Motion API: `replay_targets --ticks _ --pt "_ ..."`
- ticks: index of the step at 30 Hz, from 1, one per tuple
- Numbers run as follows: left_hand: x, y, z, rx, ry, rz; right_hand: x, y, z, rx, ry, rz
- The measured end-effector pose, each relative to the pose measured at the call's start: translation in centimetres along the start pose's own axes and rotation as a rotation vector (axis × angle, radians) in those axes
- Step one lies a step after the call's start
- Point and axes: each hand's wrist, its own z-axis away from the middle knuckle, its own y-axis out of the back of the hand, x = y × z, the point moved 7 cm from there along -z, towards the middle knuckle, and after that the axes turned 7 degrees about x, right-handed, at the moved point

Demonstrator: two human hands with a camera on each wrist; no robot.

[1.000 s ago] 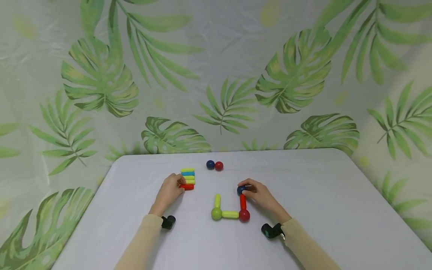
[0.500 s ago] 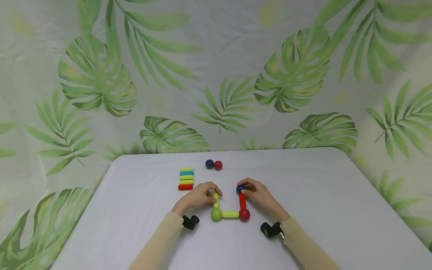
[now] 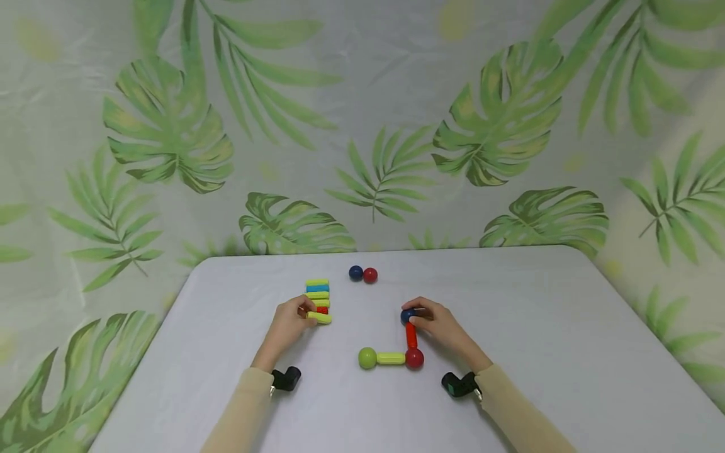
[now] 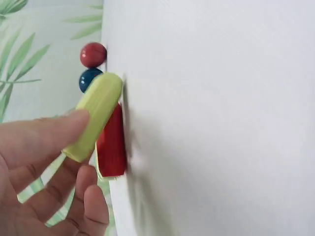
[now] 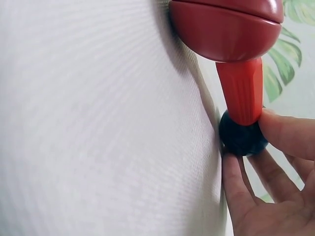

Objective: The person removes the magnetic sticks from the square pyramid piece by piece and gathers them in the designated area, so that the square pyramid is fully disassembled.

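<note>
Between thumb and fingers my left hand (image 3: 290, 321) pinches a yellow-green rod (image 4: 98, 110), held just in front of a red rod (image 4: 112, 142) at the near end of a row of rods. My right hand (image 3: 438, 322) grips a dark blue ball (image 5: 241, 135) on the table. A second red rod (image 5: 242, 91) joins that ball to a red ball (image 5: 226, 27). From the red ball another yellow-green rod (image 3: 391, 358) runs left to a green ball (image 3: 367, 358), so the joined pieces form an L.
Beyond the red rod, the row holds several yellow-green rods (image 3: 318, 295) and a blue rod (image 3: 318, 289). A loose blue ball (image 3: 355, 273) and a loose red ball (image 3: 370, 275) stand side by side near the back of the white table (image 3: 510, 302). A leaf-patterned cloth (image 3: 385, 94) hangs behind.
My left hand went right to the upright yellow-green rod, took it off the green ball and carried it back left to the row. The right hand stays on the blue ball.
</note>
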Motion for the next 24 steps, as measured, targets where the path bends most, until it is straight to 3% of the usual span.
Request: replay_targets --ticks 5,8,10,14,16,17,20,24 --pt "-0.5 0.4 -0.3 0.009 -0.015 -0.134 0.2 -0.1 0.0 -0.004 0.003 -0.011" --pt "0.2 -0.1 -0.3 -0.017 -0.058 -0.146 -0.2 0.0 0.3 -0.006 0.003 -0.014" --pt "1.6 -1.2 0.3 -0.101 -0.132 -0.096 -0.2 0.0 0.3 -0.003 -0.001 -0.014" --pt "5.1 -5.3 3.1 -0.433 -0.284 0.051 -0.2 0.1 0.3 -0.001 -0.005 -0.002" --pt "6.4 -7.3 4.6 -0.570 -0.338 0.046 0.3 0.1 0.1 -0.001 0.003 -0.004" --pt "6.8 -8.1 5.0 -0.600 -0.369 0.022 0.3 0.1 0.0 -0.002 0.007 -0.010" --pt "7.6 -9.4 5.6 -0.612 -0.435 -0.061 0.1 0.1 0.0 -0.010 0.029 -0.032" --pt "7.9 -9.5 5.3 -0.594 -0.459 -0.072 0.1 0.1 0.0 -0.011 0.033 -0.035"
